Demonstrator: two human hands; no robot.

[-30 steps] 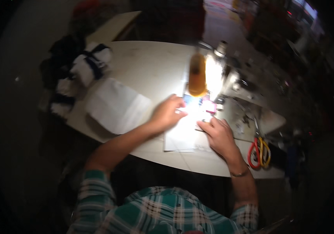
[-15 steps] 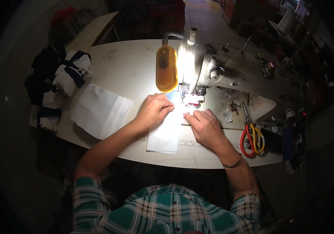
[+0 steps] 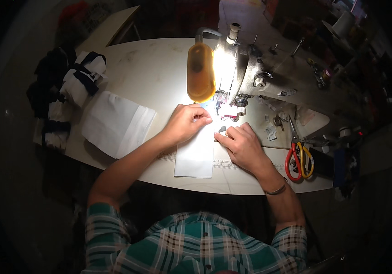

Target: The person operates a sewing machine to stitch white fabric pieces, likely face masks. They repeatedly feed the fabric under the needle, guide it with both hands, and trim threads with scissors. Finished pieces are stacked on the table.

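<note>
A folded strip of white cloth (image 3: 194, 157) lies on the table, its far end under the glare by the needle area of the sewing machine (image 3: 276, 68). My left hand (image 3: 186, 123) is closed, with thumb and forefinger pinching the cloth near that far end. On the other side, my right hand (image 3: 244, 145) is curled, its thumb tip by the cloth's right edge. What its fingers hold, if anything, is hidden. A small dark piece (image 3: 222, 129) shows just beyond these fingers. The brightness washes out the needle and presser foot.
An amber lamp cover (image 3: 201, 73) hangs over the work. Left lie a stack of white cloth (image 3: 119, 123) and a dark-and-white cloth pile (image 3: 70, 93). Scissors (image 3: 299, 157) with red and yellow handles and small scraps (image 3: 270, 132) lie right. A printed ruler scale (image 3: 237, 166) runs along the table front.
The view has shifted slightly. My left hand has moved a little toward the needle area, still on the cloth. My right thumb shows a bit more apart from the cloth's edge.
</note>
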